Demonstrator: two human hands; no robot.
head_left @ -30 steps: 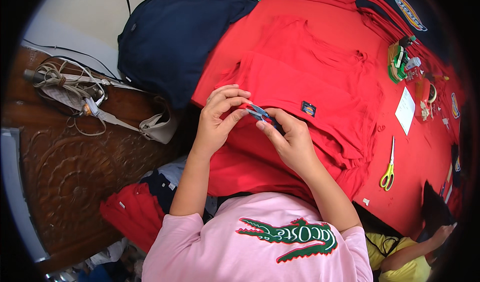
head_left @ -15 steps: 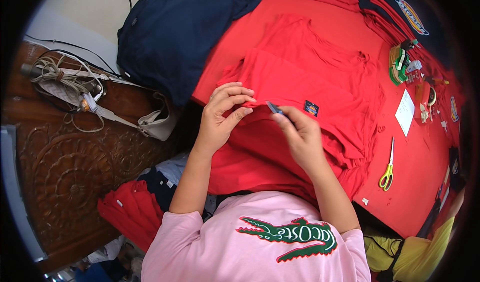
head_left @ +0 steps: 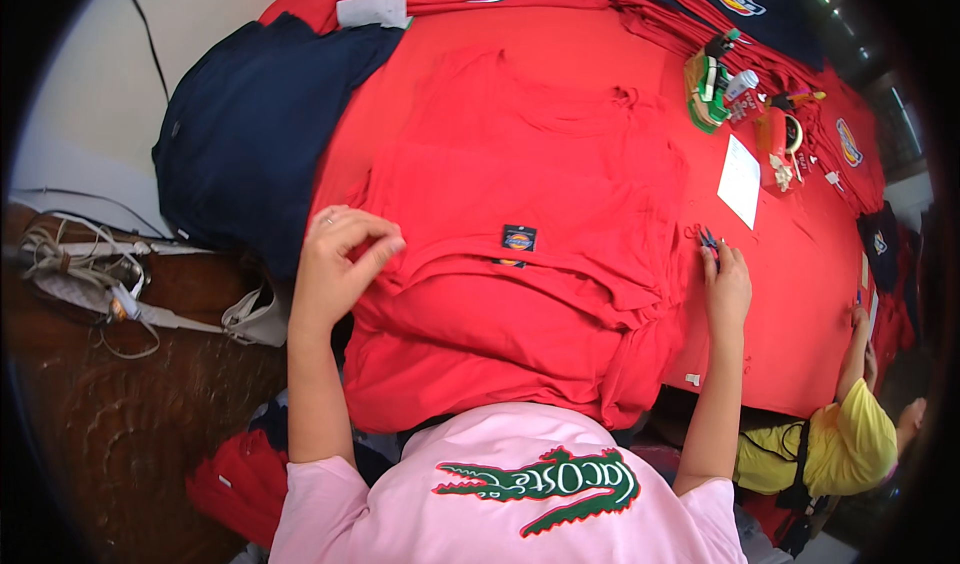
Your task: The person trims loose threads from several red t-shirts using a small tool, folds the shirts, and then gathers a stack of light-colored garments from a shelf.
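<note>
Meanwhile, a red shirt [head_left: 520, 179] lies spread over a red-covered worktop [head_left: 795, 304], its dark label [head_left: 518, 238] facing up, between a person's bare hands. To its right, the right hand [head_left: 730, 289] keeps its grip closed on small dark-blue snips [head_left: 709, 236], tips showing beyond the fingers, near a white paper [head_left: 739, 181]. The left hand [head_left: 342, 254] is at the shirt's left edge, fingers bent; whether its grip pinches cloth cannot be told. A navy garment [head_left: 250, 134] lies farther left.
</note>
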